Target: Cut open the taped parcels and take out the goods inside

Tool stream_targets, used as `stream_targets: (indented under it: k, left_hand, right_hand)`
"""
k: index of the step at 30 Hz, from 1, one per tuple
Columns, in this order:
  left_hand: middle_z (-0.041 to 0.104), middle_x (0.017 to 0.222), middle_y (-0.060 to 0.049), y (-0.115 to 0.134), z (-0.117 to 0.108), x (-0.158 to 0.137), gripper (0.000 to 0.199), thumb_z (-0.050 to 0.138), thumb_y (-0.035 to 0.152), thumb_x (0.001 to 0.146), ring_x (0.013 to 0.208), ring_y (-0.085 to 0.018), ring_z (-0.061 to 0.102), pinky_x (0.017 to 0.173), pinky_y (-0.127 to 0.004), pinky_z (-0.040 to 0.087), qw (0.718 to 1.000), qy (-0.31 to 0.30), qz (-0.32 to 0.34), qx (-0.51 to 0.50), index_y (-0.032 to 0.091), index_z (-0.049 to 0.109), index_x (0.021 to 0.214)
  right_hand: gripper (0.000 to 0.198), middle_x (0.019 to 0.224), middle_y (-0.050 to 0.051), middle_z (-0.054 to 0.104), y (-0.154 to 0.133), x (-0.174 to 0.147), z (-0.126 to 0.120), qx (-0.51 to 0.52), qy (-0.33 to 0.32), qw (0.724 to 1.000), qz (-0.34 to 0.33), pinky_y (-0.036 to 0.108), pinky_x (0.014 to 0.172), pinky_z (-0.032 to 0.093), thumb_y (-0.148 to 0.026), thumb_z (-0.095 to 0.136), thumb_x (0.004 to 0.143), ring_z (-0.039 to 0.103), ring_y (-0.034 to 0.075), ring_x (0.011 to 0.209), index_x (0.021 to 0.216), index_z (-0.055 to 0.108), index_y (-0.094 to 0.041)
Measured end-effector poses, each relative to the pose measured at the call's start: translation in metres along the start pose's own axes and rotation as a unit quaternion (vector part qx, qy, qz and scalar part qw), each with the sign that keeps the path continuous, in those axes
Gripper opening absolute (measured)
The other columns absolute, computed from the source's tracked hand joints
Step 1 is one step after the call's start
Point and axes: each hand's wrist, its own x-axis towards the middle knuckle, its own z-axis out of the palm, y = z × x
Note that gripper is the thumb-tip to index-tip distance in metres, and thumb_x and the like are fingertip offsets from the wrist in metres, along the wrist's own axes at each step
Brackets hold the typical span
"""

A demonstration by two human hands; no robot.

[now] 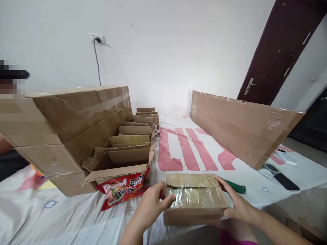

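Observation:
A small cardboard box [196, 200], its top covered with shiny clear tape, rests at the near edge of the cloth-covered table in front of me. My left hand [156, 199] holds its left side, with the thumb on the top edge and the fingers bent at the side. Along the box's right side is my right hand [236, 202], fingers at the far corner and thumb near the front corner. A green curved object [235, 187], partly hidden behind my right hand, lies beyond the box. Left of my left hand is a red printed food packet [122, 189].
Several open cardboard boxes [122, 158] stand in a row against stacked large cartons [84, 115] on the left. An upright cardboard panel [237, 126] lines the right. A black phone-like object [286, 182] lies near the right edge. Another person's arm [4, 144] shows far left.

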Motion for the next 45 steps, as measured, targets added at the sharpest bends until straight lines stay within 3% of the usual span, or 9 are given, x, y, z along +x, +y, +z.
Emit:
stream_targets:
  k: [3,6,10,16,24,28,33,40,45]
  left_hand:
    - [0.054,0.081,0.001,-0.005,0.002,0.001,0.024,0.063,0.036,0.077,0.077,-0.017,0.052,0.07,-0.027,0.041,0.996,0.069,0.058,-0.02,0.022,0.044,0.078]
    - [0.055,0.112,-0.008,-0.011,0.005,0.003,0.019,0.061,0.033,0.08,0.108,-0.025,0.054,0.09,-0.037,0.043,0.987,0.102,0.113,-0.056,0.023,0.048,0.09]
    - [0.04,0.142,-0.017,-0.02,0.012,0.006,0.017,0.056,0.036,0.085,0.138,-0.031,0.032,0.107,-0.05,0.032,0.977,0.113,0.145,-0.106,0.022,0.046,0.084]
    - [0.034,0.15,-0.018,-0.025,0.014,0.008,0.02,0.054,0.041,0.087,0.138,-0.03,0.035,0.11,-0.049,0.031,0.976,0.097,0.15,-0.126,0.022,0.055,0.094]
    - [0.03,0.154,-0.016,-0.022,0.011,0.006,0.03,0.047,0.042,0.091,0.137,-0.031,0.038,0.111,-0.044,0.032,0.981,0.019,0.149,-0.122,0.019,0.065,0.1]
    - [0.035,0.152,-0.016,-0.026,0.02,0.01,0.034,0.048,0.041,0.091,0.137,-0.03,0.038,0.111,-0.045,0.033,0.974,0.054,0.16,-0.15,0.02,0.062,0.114]
    - [0.039,0.149,-0.015,-0.03,0.025,0.013,0.033,0.051,0.041,0.089,0.136,-0.03,0.039,0.111,-0.045,0.033,0.971,0.07,0.158,-0.166,0.022,0.061,0.115]
    - [0.038,0.149,-0.016,-0.027,0.021,0.01,0.031,0.052,0.042,0.088,0.135,-0.031,0.04,0.11,-0.045,0.034,0.973,0.063,0.164,-0.151,0.02,0.064,0.106]
    - [0.037,0.15,-0.015,-0.024,0.019,0.009,0.03,0.052,0.04,0.088,0.137,-0.03,0.037,0.112,-0.044,0.033,0.974,0.055,0.162,-0.145,0.02,0.062,0.108]
  right_hand:
    - [0.073,0.148,0.015,0.04,0.022,0.003,-0.016,-0.029,0.066,0.997,0.017,0.048,0.11,0.034,-0.068,0.035,0.088,0.04,0.029,0.134,0.145,0.033,-0.023]
    - [0.05,0.132,0.015,0.056,0.055,0.009,-0.023,-0.178,0.141,0.969,0.093,0.051,0.107,0.036,-0.053,0.044,0.088,0.049,0.031,0.125,0.123,0.058,-0.02]
    - [0.044,0.126,0.013,0.061,0.089,0.009,-0.019,-0.323,0.101,0.927,0.162,0.049,0.101,0.042,-0.033,0.053,0.079,0.053,0.032,0.119,0.119,0.063,-0.019]
    - [0.041,0.117,0.013,0.063,0.095,0.01,-0.015,-0.389,0.082,0.907,0.14,0.042,0.093,0.045,-0.02,0.05,0.083,0.056,0.028,0.108,0.122,0.061,-0.018]
    - [0.041,0.115,0.016,0.062,0.101,0.02,-0.024,-0.331,0.105,0.93,0.118,0.041,0.097,0.045,-0.02,0.044,0.084,0.058,0.027,0.109,0.122,0.057,-0.01]
    - [0.037,0.117,0.013,0.061,0.074,0.031,-0.038,-0.295,0.183,0.936,0.056,0.045,0.098,0.045,-0.026,0.038,0.09,0.057,0.026,0.111,0.122,0.053,-0.017]
    - [0.037,0.12,0.013,0.059,0.004,0.046,-0.052,-0.277,0.207,0.938,-0.037,0.044,0.097,0.047,-0.032,0.036,0.095,0.057,0.025,0.113,0.128,0.045,-0.018]
    - [0.04,0.119,0.011,0.064,-0.085,0.061,-0.041,-0.286,0.037,0.948,-0.134,0.034,0.083,0.053,-0.025,0.028,0.098,0.065,0.019,0.098,0.136,0.04,-0.021]
    - [0.037,0.099,0.006,0.069,-0.126,0.079,-0.021,-0.392,-0.071,0.901,-0.17,0.027,0.071,0.05,-0.029,0.039,0.098,0.066,0.016,0.082,0.134,0.048,-0.025]
